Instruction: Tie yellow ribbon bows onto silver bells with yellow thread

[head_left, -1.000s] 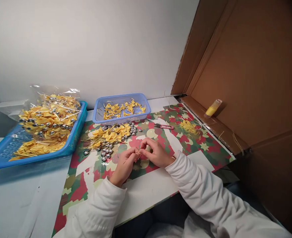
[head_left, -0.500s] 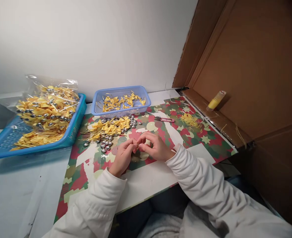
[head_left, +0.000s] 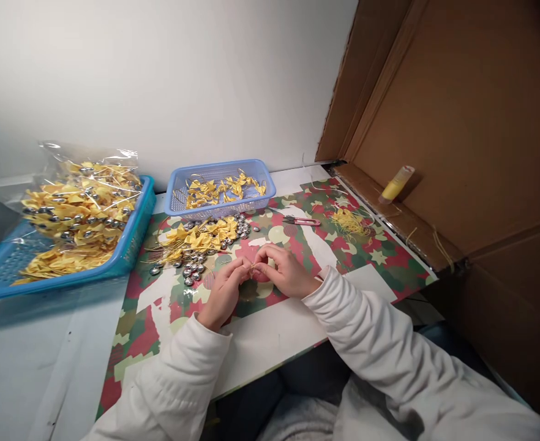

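At the centre of the patterned mat (head_left: 169,306), in the head view, the left hand (head_left: 224,293) and the right hand (head_left: 285,272) meet fingertip to fingertip. Both are pinched narrow on a small piece of yellow thread (head_left: 252,267) held between them, just above the mat surface; the piece is too small to describe further. Both wrists rest on or close to the mat, and white sleeves cover both arms.

Behind the hands, near the mat's far edge, lies a loose pile of yellow bows (head_left: 201,236) mixed with silver beads (head_left: 191,269). Touching that pile at the rear stands a small light-blue basket (head_left: 178,190) containing more yellow bows. To the left, off the mat, a larger blue tray (head_left: 132,245) holds a clear bag of bows (head_left: 77,208).

To the right of the hands, well apart, red-handled thread snips (head_left: 301,221) lie on the mat, with a tuft of yellow thread offcuts (head_left: 350,222) just beyond. A yellow spool (head_left: 395,184) stands on the cardboard flap (head_left: 458,122) at right.
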Available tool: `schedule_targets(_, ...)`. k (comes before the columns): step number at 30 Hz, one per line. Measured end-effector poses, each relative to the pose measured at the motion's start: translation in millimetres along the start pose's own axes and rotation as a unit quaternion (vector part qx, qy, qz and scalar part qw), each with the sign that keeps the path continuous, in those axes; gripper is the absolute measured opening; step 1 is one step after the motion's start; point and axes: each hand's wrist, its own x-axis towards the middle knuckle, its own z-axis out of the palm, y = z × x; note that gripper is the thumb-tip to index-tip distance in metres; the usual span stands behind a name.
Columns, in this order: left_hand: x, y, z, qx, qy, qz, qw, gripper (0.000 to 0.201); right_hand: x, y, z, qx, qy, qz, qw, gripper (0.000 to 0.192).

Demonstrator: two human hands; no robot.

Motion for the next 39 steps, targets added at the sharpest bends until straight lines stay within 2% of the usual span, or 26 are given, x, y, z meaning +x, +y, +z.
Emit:
schedule_targets(20, 2.6, -12.3, -2.6, -0.038, 0.047, 0.006, 0.998, 0.025, 0.8, -1.3, -8.1, 0.044, 0.000, 0.054, 0.998, 0.012)
schedule_targets(28, 0.5, -0.8, 1.4, -0.008, 0.029, 0.011, 0.999, 0.027, 1.5, -0.9, -8.9, 0.048, 0.015, 0.090, 0.995, 0.017)
schedule_targets(33, -2.6, 4.9, 4.1, 0.040, -0.005, 0.010, 0.999, 0.027, 1.1, -1.6, -3.7, 0.049, -0.027, 0.124, 0.991, 0.022)
schedule_targets(39, -1.9, 1.5, 2.5, 0.053, -0.001, 0.014, 0.999, 0.028, 1.5, 0.4, -2.5, 0.144, -0.023, 0.148, 0.978, 0.017)
